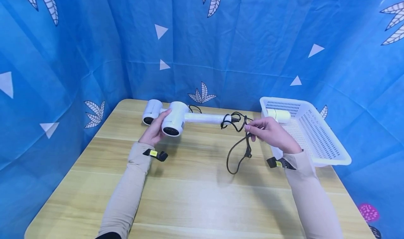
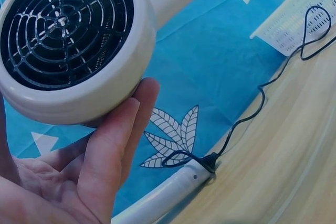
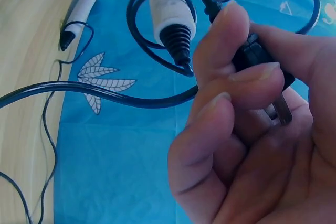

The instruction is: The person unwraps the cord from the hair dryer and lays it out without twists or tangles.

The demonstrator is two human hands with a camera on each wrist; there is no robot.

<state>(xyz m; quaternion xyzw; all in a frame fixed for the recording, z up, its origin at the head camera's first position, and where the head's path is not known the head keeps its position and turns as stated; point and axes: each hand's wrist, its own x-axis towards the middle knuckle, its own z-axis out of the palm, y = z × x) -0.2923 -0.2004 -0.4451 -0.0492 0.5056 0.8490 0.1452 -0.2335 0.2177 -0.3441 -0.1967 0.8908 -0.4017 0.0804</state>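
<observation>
My left hand (image 1: 155,128) holds a white hair dryer (image 1: 174,118) by its round head, up off the table, its handle pointing right. The dark spiral grille (image 2: 65,27) faces the left wrist camera. Around the handle's end the black power cord (image 1: 233,120) makes loops. My right hand (image 1: 271,132) pinches a black plug (image 3: 257,59) with metal prongs, seen in the right wrist view. Below that hand another plug-like end (image 1: 248,152) shows beside a cord loop. Behind the held dryer lies a second white hair dryer (image 1: 152,111), its handle (image 2: 168,195) partly hidden in the head view.
A white perforated basket (image 1: 339,160) stands at the table's right, with a white rounded thing (image 1: 279,115) inside. The second dryer's thin cord (image 2: 252,114) trails over the wooden table (image 1: 189,204) toward the basket. Blue patterned cloth (image 1: 252,49) hangs behind and at both sides.
</observation>
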